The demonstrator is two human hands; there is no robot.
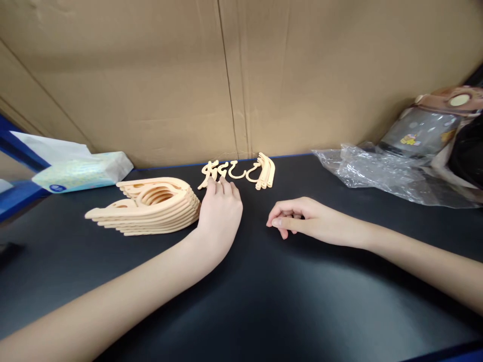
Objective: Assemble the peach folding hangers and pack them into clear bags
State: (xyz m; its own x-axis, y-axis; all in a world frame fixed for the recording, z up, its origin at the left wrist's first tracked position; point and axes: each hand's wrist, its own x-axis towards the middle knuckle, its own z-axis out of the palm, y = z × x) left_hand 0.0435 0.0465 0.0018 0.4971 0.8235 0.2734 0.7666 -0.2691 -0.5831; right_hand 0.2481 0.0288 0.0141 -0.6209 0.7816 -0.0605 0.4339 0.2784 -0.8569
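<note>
My left hand [221, 213] is held back-up at the right end of a stack of beige folding clothes hangers [158, 213]. Its fingers bend forward toward loose beige hanger hooks [237, 172]; the thumb and fingertips are hidden, so I cannot tell whether it holds a piece. To the right of those hooks lies a small pile of curved beige hanger arms [267, 171]. My right hand [296, 217] hovers over the black table, apart from the hanger parts. Its fingers are curled in with the thumb against them, and nothing shows in them.
A pack of tissues [85, 171] lies at the back left, one sheet sticking out. Crumpled clear plastic wrapping [381, 173] spreads across the right side beside a grey-and-brown bag [422, 128]. A cardboard wall [169, 85] rises behind the black table [256, 306].
</note>
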